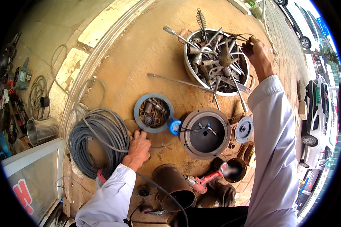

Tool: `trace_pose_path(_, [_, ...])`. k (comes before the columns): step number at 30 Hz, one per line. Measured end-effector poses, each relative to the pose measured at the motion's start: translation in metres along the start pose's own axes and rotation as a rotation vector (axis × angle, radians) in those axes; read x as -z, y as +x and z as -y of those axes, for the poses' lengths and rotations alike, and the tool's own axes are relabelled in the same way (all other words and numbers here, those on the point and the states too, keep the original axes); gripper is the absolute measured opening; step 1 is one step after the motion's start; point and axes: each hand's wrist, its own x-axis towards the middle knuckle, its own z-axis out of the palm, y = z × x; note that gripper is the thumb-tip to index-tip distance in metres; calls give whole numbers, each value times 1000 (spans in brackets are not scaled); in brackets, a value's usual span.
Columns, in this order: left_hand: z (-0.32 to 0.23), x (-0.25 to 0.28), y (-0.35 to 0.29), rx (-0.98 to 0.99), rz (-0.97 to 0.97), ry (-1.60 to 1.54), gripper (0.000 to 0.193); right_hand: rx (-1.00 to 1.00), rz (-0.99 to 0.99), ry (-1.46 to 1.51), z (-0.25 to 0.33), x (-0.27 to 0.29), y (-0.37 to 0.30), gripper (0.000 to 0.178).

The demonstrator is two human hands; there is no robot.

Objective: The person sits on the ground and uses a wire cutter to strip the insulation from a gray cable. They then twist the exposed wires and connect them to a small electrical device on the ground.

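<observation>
My right hand (257, 51) is at the right rim of a large metal pot (185, 62) crowded with wrenches, sockets and rods. Its fingers are closed on something dark, and thin dark loops (238, 36) stick out beside them over the pot. Low on the left, my left hand (139, 148) is down at the ground, touching the edge of a coil of grey cable (98, 143). Its fingers curl downward, and their tips are hidden. Just beyond it lies a grey ring-shaped dish (140, 125) holding bolts and small fittings.
A round metal housing (185, 147) and a blue-edged round part (174, 126) lie mid-ground. Nearer are a rusty cylinder (172, 181) and a red power tool (208, 179). A long rod (178, 81) leans by the pot. Parked cars (316, 113) stand right.
</observation>
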Motion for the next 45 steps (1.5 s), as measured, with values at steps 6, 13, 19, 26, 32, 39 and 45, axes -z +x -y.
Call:
trace_pose_path(6, [0,3,-4,13,15,20,39,212,333,177,29,60,-119,21])
trace_pose_path(13, [-3,24,-31,-126,-130,48,36,148,755,412,85,173,-335,27])
trace_pose_path(19, [-67,155,-159,-256,-431,-205,56,293,521,212,159,246,-529,39])
trace_pose_path(26, [-129,269,-376,-430,-290,-1062,62,368,722,453,205,265,-682,32])
trace_pose_path(32, [-162,222,-493,-522,-240,-1358,66,596,778,-73,141,245,-767,28])
trace_pose_path(39, [-144,169,-480,-564,-370,-1427,24,621,973,-15,78,224,-791,33])
trace_pose_path(45, [-165,177,-497,-740,-400,-1213,25,297,1009,59,98,209,-774,25])
